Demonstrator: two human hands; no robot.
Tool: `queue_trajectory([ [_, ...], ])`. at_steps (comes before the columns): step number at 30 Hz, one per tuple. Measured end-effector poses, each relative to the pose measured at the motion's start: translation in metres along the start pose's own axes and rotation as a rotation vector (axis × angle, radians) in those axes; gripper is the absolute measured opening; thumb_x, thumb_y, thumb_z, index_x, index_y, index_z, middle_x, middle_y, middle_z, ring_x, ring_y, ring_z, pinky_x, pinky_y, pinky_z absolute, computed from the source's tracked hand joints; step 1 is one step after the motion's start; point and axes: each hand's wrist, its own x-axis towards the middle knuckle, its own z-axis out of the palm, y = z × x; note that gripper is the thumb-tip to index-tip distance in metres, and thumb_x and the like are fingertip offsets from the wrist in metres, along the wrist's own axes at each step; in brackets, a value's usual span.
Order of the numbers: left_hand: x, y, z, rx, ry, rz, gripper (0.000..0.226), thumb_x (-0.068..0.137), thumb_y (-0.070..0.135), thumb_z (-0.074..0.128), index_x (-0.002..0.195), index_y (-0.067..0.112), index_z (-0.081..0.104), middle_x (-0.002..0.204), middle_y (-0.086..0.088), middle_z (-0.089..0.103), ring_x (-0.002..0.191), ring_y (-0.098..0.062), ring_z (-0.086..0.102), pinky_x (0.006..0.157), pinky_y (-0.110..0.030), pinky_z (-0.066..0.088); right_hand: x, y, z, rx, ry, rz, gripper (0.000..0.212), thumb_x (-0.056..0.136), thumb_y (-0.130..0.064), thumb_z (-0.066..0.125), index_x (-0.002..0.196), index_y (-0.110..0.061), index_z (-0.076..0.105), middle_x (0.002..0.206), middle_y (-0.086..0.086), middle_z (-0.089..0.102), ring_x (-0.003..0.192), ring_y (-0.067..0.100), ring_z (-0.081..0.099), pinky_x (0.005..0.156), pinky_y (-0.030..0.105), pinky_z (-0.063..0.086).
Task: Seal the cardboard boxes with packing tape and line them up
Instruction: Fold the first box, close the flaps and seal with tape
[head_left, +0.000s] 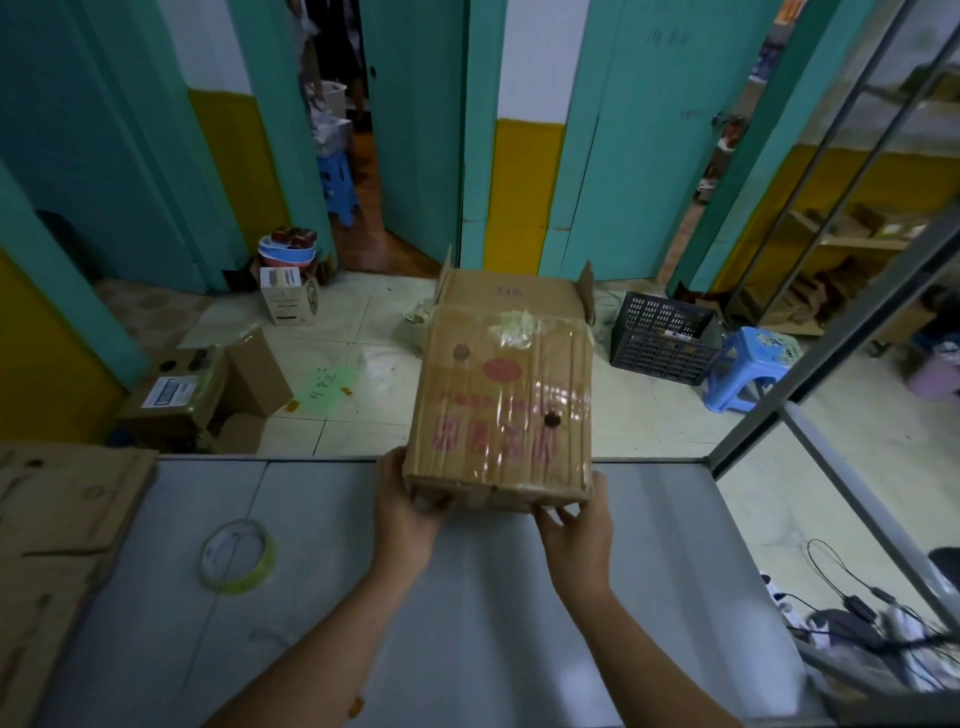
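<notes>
A worn cardboard box (504, 395) with red print and old clear tape is held up over the far edge of the grey table (467, 597). Its far flaps stand open. My left hand (408, 504) grips the box's near left corner, fingers curled under it. My right hand (576, 525) holds the near right corner, thumb on the edge. A roll of clear packing tape (239, 555) with a yellowish core lies flat on the table, left of my left arm.
Flattened cardboard (57, 545) is stacked at the table's left end. Beyond the table, on the tiled floor, are cardboard boxes (197, 389), a black plastic crate (662, 338) and a blue stool (748, 369). A metal frame (810, 395) borders the right, with cables (857, 613) below.
</notes>
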Motion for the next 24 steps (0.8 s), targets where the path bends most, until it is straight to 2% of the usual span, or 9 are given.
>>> queue_trajectory([
  [3,-0.01,-0.019,-0.006,0.054,-0.002,-0.05,0.079,0.064,0.006,0.094,0.115,0.057,0.061,0.127,-0.001,0.066,0.121,-0.028,0.068,0.096,-0.067,0.057,-0.016,0.024,-0.004,-0.05,-0.035,0.017,0.059,0.086,0.0,0.082,0.118,-0.042,0.055,0.115,-0.023,0.063,0.11,0.007,0.067,0.088,0.029,0.061],
  [6,-0.019,-0.022,-0.009,0.075,-0.052,-0.103,0.067,0.068,0.013,0.088,0.122,0.042,0.06,0.122,0.002,0.071,0.116,-0.027,0.07,0.095,-0.065,0.058,-0.024,0.039,-0.016,-0.133,-0.005,-0.011,0.041,0.087,-0.003,0.082,0.115,-0.024,0.06,0.109,-0.024,0.061,0.101,0.005,0.067,0.08,0.024,0.06],
  [8,-0.026,-0.021,-0.015,0.052,-0.087,-0.144,0.056,0.073,0.027,0.083,0.124,0.025,0.06,0.121,-0.009,0.071,0.114,-0.036,0.069,0.096,-0.066,0.056,-0.031,0.039,-0.025,-0.167,-0.029,0.018,0.03,0.094,-0.004,0.074,0.103,-0.03,0.063,0.099,-0.021,0.065,0.09,0.006,0.066,0.072,0.019,0.057],
  [10,-0.028,-0.018,-0.029,0.012,-0.136,-0.234,0.053,0.078,0.038,0.076,0.125,0.017,0.061,0.122,-0.019,0.068,0.113,-0.041,0.068,0.094,-0.061,0.058,-0.039,0.037,-0.033,-0.205,-0.069,0.018,0.035,0.095,-0.006,0.07,0.096,-0.041,0.062,0.093,-0.016,0.07,0.084,0.008,0.067,0.067,0.018,0.055],
  [13,-0.024,-0.017,-0.059,-0.011,-0.139,-0.405,0.014,0.101,0.013,0.064,0.108,0.019,0.074,0.106,-0.017,0.074,0.094,-0.03,0.075,0.069,-0.035,0.063,-0.049,0.033,-0.045,-0.092,-0.142,0.072,0.042,0.092,-0.001,0.072,0.099,-0.041,0.062,0.093,-0.011,0.074,0.081,0.005,0.071,0.064,0.018,0.055],
  [15,-0.024,-0.018,-0.072,0.119,-0.214,-0.441,0.034,0.111,0.007,0.049,0.101,0.027,0.076,0.104,-0.007,0.079,0.102,-0.033,0.075,0.068,-0.037,0.063,-0.05,0.032,-0.051,-0.027,-0.145,0.115,0.04,0.095,0.003,0.067,0.093,-0.036,0.066,0.088,-0.005,0.075,0.078,0.009,0.071,0.065,0.023,0.055],
  [18,-0.031,-0.014,-0.072,0.098,-0.281,-0.567,0.038,0.113,0.052,0.04,0.12,0.039,0.076,0.122,0.003,0.078,0.12,-0.023,0.07,0.087,-0.051,0.063,-0.05,0.023,-0.058,0.107,-0.167,0.233,0.028,0.11,-0.012,0.051,0.101,-0.026,0.074,0.097,0.003,0.077,0.09,0.021,0.075,0.07,0.029,0.06],
  [20,-0.037,-0.004,-0.064,-0.03,-0.291,-0.65,0.054,0.104,0.071,0.037,0.125,0.04,0.077,0.126,0.002,0.077,0.119,-0.021,0.072,0.091,-0.044,0.061,-0.049,0.017,-0.061,0.135,-0.238,0.296,0.033,0.114,-0.027,0.042,0.112,-0.019,0.074,0.104,0.006,0.077,0.098,0.023,0.075,0.077,0.034,0.062],
  [24,-0.046,0.01,-0.047,-0.122,-0.363,-0.609,0.06,0.107,0.066,0.028,0.115,0.04,0.081,0.123,-0.004,0.079,0.114,-0.02,0.075,0.082,-0.03,0.063,-0.048,0.01,-0.06,0.071,-0.299,0.285,0.043,0.114,-0.031,0.038,0.1,-0.013,0.074,0.092,0.01,0.076,0.089,0.028,0.074,0.082,0.042,0.062],
])
